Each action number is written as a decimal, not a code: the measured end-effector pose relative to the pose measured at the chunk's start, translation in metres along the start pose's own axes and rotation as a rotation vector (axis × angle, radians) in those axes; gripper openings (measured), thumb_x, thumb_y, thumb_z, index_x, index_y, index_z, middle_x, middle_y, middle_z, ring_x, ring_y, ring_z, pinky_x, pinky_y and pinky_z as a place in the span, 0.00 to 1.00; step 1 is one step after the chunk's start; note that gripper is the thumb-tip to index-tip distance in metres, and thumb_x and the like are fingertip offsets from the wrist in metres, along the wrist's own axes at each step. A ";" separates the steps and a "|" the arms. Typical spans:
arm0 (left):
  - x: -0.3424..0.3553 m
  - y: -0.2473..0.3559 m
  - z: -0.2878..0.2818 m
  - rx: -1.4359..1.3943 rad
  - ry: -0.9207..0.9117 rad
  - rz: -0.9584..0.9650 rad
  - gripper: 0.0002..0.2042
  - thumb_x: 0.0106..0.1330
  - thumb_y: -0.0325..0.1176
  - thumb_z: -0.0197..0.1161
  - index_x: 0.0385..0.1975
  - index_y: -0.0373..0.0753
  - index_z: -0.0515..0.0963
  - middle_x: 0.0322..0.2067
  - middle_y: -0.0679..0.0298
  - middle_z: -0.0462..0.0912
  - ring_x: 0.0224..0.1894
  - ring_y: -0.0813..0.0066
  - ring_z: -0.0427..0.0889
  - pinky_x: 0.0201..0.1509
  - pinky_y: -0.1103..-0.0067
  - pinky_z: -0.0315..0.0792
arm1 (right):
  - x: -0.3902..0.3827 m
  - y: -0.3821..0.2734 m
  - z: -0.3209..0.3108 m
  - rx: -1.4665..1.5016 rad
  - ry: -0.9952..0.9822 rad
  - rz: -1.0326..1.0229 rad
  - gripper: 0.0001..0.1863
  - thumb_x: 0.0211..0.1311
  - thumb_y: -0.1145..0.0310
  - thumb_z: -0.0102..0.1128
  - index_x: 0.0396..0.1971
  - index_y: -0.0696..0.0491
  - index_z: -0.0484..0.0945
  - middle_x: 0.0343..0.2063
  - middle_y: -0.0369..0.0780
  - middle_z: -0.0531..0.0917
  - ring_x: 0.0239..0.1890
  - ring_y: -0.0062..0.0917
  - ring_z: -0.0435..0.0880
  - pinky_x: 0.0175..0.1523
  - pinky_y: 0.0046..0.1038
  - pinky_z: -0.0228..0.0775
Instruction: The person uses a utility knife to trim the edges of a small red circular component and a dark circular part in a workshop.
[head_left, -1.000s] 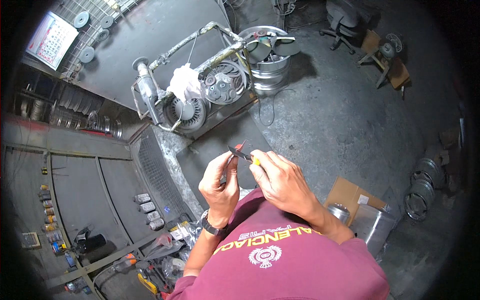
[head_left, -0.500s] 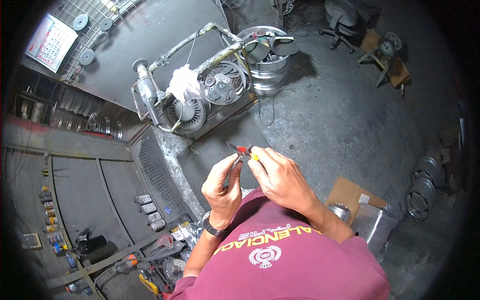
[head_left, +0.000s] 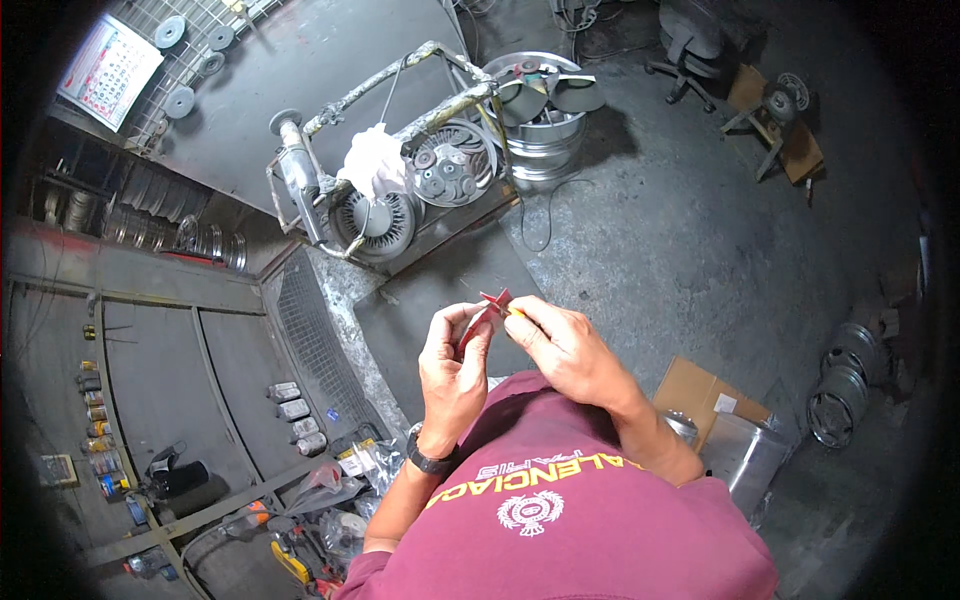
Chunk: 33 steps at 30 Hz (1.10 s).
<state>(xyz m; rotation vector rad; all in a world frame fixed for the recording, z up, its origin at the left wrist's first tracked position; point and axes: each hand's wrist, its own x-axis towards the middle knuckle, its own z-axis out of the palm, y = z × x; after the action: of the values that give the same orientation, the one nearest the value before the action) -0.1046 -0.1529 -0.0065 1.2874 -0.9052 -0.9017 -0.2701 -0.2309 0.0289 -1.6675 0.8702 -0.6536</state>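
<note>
While the left hand [head_left: 453, 372] pinches a thin red sheet [head_left: 479, 324] beyond the maroon shirt [head_left: 610, 510], seemingly to steady it there, the right hand [head_left: 573, 350] pinches a small yellow item [head_left: 516, 312], its kind unclear, beside the sheet's upper end.

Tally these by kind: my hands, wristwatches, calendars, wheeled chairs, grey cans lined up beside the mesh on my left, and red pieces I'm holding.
Hands (left hand, right hand): 2
Wristwatch: 1
Calendar: 1
Wheeled chair: 1
Grey cans: 4
Red material: piece count unclear
Total: 9, excluding red
</note>
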 end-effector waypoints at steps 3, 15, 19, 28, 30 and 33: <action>0.000 -0.005 0.001 0.027 0.007 0.014 0.09 0.77 0.21 0.67 0.53 0.32 0.77 0.49 0.62 0.88 0.52 0.82 0.84 0.56 0.82 0.79 | -0.003 -0.004 0.003 -0.155 0.020 -0.069 0.14 0.83 0.60 0.53 0.49 0.58 0.77 0.43 0.55 0.85 0.47 0.58 0.84 0.49 0.50 0.77; 0.007 -0.003 0.004 0.376 0.201 0.151 0.10 0.73 0.24 0.72 0.48 0.32 0.79 0.37 0.60 0.91 0.41 0.81 0.89 0.45 0.80 0.82 | -0.015 -0.009 0.009 -0.493 0.126 -0.139 0.14 0.79 0.59 0.58 0.50 0.54 0.77 0.40 0.47 0.85 0.43 0.48 0.87 0.49 0.49 0.79; 0.007 -0.002 0.004 0.349 0.199 0.149 0.10 0.73 0.24 0.73 0.48 0.32 0.79 0.37 0.60 0.91 0.40 0.81 0.89 0.45 0.80 0.82 | -0.016 -0.007 0.010 -0.493 0.130 -0.139 0.14 0.78 0.59 0.59 0.51 0.54 0.77 0.40 0.46 0.85 0.42 0.47 0.87 0.49 0.48 0.78; 0.004 -0.004 0.000 0.476 0.159 0.207 0.09 0.72 0.24 0.73 0.48 0.33 0.80 0.35 0.59 0.91 0.38 0.81 0.89 0.40 0.80 0.81 | -0.011 -0.003 0.015 -0.484 0.151 -0.132 0.12 0.79 0.60 0.57 0.50 0.53 0.77 0.38 0.46 0.84 0.42 0.48 0.87 0.48 0.49 0.79; 0.006 -0.007 -0.001 0.483 0.158 0.269 0.09 0.72 0.23 0.73 0.48 0.33 0.80 0.35 0.58 0.91 0.38 0.79 0.90 0.40 0.79 0.81 | -0.008 0.000 0.017 -0.479 0.159 -0.157 0.11 0.80 0.60 0.57 0.49 0.52 0.77 0.38 0.45 0.85 0.41 0.47 0.87 0.48 0.49 0.79; 0.005 -0.001 0.001 0.496 0.182 0.207 0.09 0.73 0.23 0.73 0.48 0.33 0.80 0.36 0.59 0.91 0.39 0.79 0.90 0.42 0.79 0.82 | -0.008 -0.004 0.015 -0.450 0.124 -0.128 0.11 0.80 0.60 0.57 0.47 0.52 0.76 0.38 0.45 0.85 0.41 0.48 0.87 0.47 0.49 0.79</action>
<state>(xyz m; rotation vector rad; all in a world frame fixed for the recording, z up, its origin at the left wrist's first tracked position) -0.1039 -0.1580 -0.0071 1.6289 -1.1334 -0.3978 -0.2626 -0.2154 0.0289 -2.1164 1.0616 -0.6880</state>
